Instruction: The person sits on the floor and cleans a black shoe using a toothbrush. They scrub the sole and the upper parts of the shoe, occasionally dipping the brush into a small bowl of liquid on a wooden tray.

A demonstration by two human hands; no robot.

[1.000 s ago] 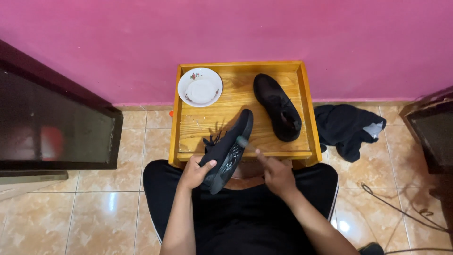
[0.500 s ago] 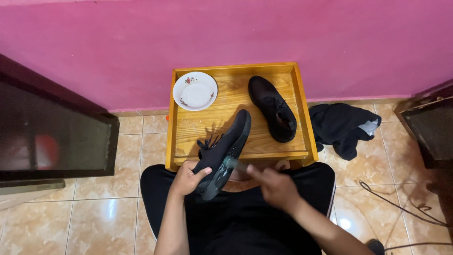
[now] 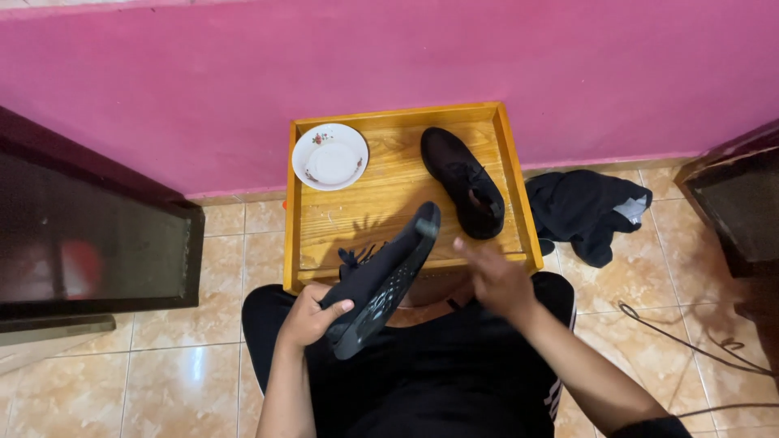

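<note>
Our right hand [image 3: 497,276] has lifted off the black shoe [image 3: 381,284] since earlier, fingers loose; our left hand [image 3: 308,318] is gripping its heel. The wooden tray [image 3: 373,211] is holding a saucer [image 3: 330,156] and second shoe [image 3: 464,182].

One dark screen, no packages, labels or signs.
The screen [image 3: 85,235], a black-framed rectangle with dim reddish reflections, stands on the tiled floor [image 3: 187,389] at the left edge, against the pink wall [image 3: 389,57].
</note>
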